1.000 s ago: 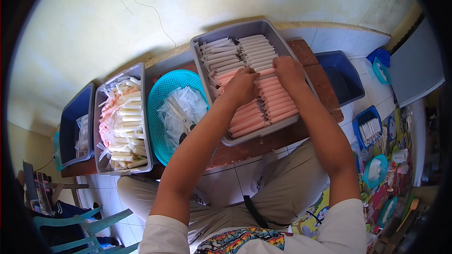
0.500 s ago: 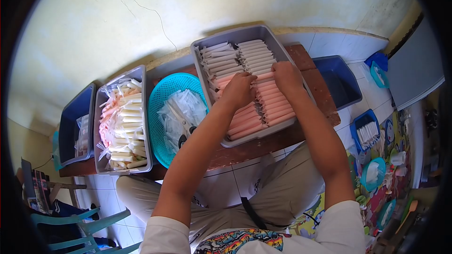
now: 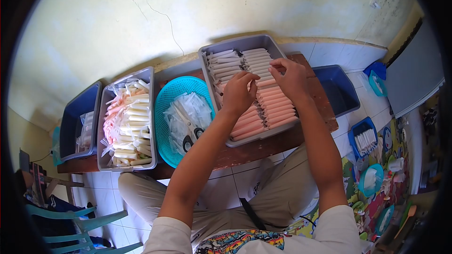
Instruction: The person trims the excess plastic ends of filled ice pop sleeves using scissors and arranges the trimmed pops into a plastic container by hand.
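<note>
Beneath the left hand and right hand, fingers seemingly released, slim pink plastic-wrapped tubes look neatly laid; remainder unclear.

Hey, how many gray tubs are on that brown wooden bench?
2: one gray tub beneath the left hand and right hand, with pink and whitish tubes; another tub left of the turquoise basket. Any underneath would be hidden.

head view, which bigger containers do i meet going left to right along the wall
First dark blue bin, first grey tray with heaped sticks, teal mesh basket, second grey tray with rowed sticks, second dark blue bin
</note>
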### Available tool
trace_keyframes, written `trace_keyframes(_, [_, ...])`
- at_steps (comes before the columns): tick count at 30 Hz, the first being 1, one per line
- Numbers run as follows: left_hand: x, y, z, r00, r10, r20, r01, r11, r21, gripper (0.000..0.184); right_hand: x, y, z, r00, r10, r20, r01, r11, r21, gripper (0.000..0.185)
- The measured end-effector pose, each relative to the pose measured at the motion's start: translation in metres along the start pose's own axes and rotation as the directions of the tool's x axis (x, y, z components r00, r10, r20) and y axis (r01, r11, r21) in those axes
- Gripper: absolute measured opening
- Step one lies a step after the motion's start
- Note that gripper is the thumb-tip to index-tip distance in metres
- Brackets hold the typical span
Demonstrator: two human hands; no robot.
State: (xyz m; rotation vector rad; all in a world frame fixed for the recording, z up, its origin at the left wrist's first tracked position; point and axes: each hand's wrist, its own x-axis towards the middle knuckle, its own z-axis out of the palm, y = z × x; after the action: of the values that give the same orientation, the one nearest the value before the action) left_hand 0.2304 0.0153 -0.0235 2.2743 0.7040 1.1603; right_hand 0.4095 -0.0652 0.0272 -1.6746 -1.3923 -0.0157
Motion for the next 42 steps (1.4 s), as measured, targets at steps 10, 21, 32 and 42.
trace_keyframes(10, [-0.022,0.006,-0.038,0.993,-0.056,-0.102,0.050,0.997,-0.052,0.013,-0.015,-0.038,0.011,0.989,-0.069,0.134,0.060,0.996,0.071,0.021])
trace_keyframes(21, [-0.021,-0.015,-0.034,0.992,-0.006,0.125,-0.019,0.979,0.202,0.020,-0.020,-0.003,0.054,0.924,-0.062,0.377,0.065,0.998,0.003,0.033])
trace_keyframes(32, [-0.021,-0.019,-0.016,0.867,-0.274,0.415,-0.066,0.764,0.642,0.015,-0.030,0.043,0.090,0.845,-0.010,0.535,0.167,0.955,-0.247,0.028])
trace_keyframes(42, [-0.021,-0.013,-0.018,0.851,-0.293,0.435,-0.108,0.714,0.692,0.013,-0.033,0.036,0.086,0.837,-0.046,0.545,0.230,0.933,-0.276,0.022])
